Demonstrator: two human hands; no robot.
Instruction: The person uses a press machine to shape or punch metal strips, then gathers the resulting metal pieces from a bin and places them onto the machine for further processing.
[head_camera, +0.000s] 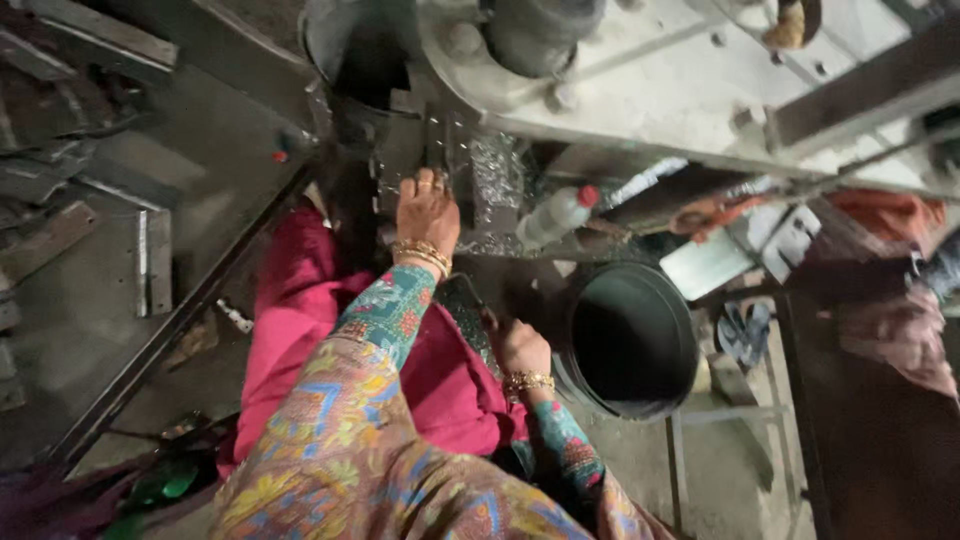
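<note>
Left hand (426, 212) is up at the machine's far edge, fingers curled onto a perforated metal strip (402, 165) under the press. Right hand (520, 347) sits nearer, gripping a dark flat piece (462, 305) over the pink lap. Just right of it stands a dark bucket (632, 340); beyond, a plastic bottle (556, 216) lies tilted.

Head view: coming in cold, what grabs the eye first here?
The left hand, gold bangles at the wrist, reaches up to the shiny punched metal strip at the grey machine in the upper middle. The right hand sits lower, beside a dark bucket at right centre. A bright pink cloth covers the lap, and a plastic bottle with a red cap lies near the machine.
</note>
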